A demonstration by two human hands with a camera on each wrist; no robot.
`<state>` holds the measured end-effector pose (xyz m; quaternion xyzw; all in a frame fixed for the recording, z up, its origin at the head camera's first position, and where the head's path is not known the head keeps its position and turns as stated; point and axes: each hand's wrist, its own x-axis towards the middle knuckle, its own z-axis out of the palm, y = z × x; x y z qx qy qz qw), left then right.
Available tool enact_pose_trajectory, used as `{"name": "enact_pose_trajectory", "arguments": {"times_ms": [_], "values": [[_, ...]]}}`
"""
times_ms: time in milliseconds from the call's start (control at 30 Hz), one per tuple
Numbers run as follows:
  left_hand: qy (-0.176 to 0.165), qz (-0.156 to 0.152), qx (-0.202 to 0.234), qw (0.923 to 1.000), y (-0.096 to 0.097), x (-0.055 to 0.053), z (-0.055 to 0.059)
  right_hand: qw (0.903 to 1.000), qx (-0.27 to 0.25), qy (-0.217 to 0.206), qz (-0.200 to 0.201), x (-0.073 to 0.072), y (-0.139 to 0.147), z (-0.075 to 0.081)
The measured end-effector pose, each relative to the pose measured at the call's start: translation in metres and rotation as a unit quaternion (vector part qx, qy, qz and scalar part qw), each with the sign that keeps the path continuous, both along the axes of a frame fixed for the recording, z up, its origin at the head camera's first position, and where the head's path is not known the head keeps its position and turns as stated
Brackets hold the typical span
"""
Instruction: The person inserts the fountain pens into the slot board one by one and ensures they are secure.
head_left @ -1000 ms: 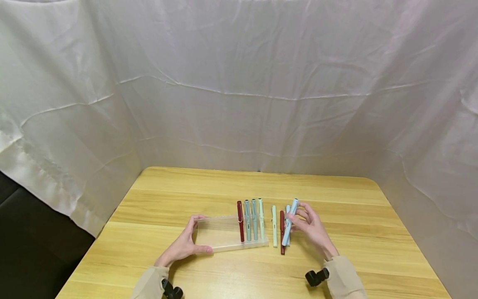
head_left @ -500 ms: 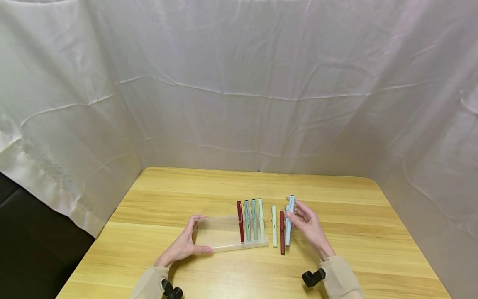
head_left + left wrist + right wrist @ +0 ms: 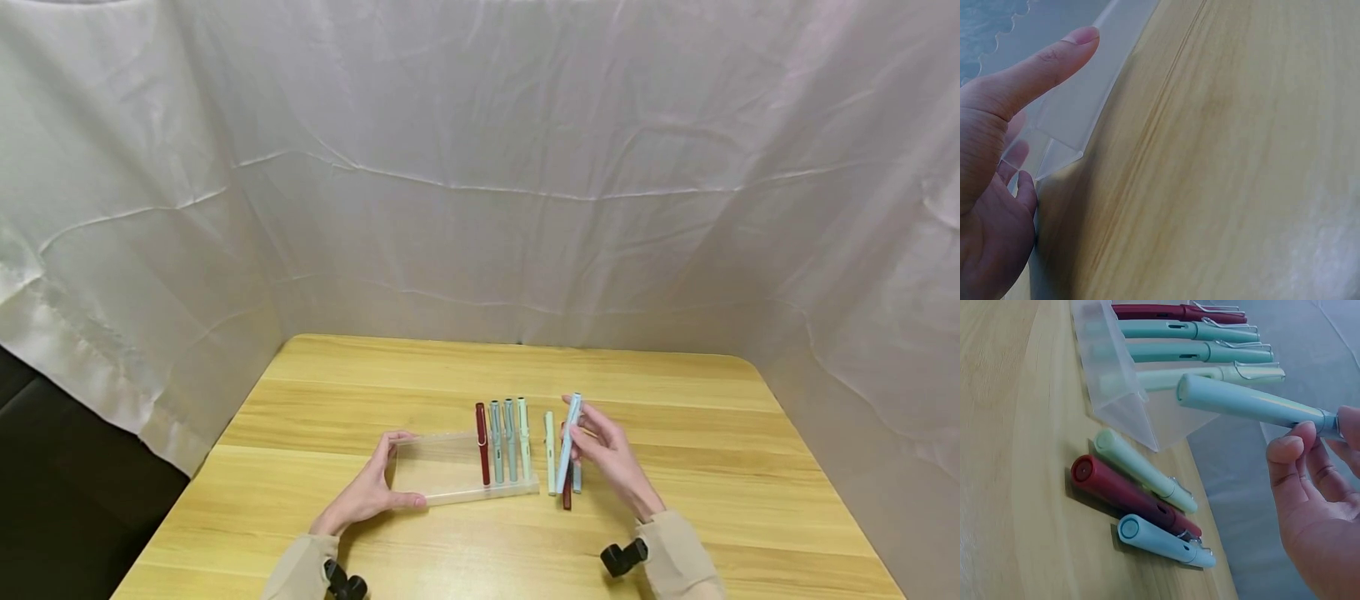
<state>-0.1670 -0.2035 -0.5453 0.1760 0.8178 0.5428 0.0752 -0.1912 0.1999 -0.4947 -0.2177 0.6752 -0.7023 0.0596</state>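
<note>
The right hand point(image 3: 609, 454) has its fingers pinched on a light blue clip pen point(image 3: 1244, 406) near its middle, holding it lifted over the table point(image 3: 450, 383); the barrel end slants down from those fingers toward the person. The left hand point(image 3: 367, 493) grips the left end of a translucent pen tray point(image 3: 438, 467), thumb along the near edge and fingers at the far one.

Rightward from the left fingers, a broad span of tray floor runs as far as a dark red pen point(image 3: 482, 443), the first of four in a row; two teal pens point(image 3: 504, 442) and a pale green pen point(image 3: 524, 439) follow, close to the tray's right edge. Their cap ends project past the tray's far edge (the tray edge seen by the wrist cameras is scalloped).

Below and to the left of the right fingers, on the wood, lie a loose pale green pen point(image 3: 1144, 472), a loose red pen point(image 3: 1132, 497) and a loose light blue pen point(image 3: 1163, 540), packed so close that touching is hard to judge. A narrow gap parts the tray from the nearest of them. Past both sets of fingers, table surface stretches to its far edge, backed by pale cloth point(image 3: 480, 208).
</note>
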Motion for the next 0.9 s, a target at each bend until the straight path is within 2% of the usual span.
{"name": "enact_pose_trajectory", "arguments": {"times_ms": [233,500,733,900], "values": [[-0.004,0.001,-0.005,1.0,0.0,0.0,0.001,0.9969,0.056,-0.007,-0.055,0.003,-0.008,0.004],[-0.026,0.01,-0.006,0.9996,0.002,0.002,0.004,0.9952,0.061,-0.002,-0.077,0.006,-0.02,0.007],[-0.024,0.015,-0.01,0.9995,0.002,0.003,0.003,0.9947,0.044,0.047,-0.08,0.006,-0.035,0.008],[-0.021,0.018,-0.009,0.9996,0.002,0.003,0.001,0.9919,0.051,0.073,-0.091,0.007,-0.045,0.01]]}}
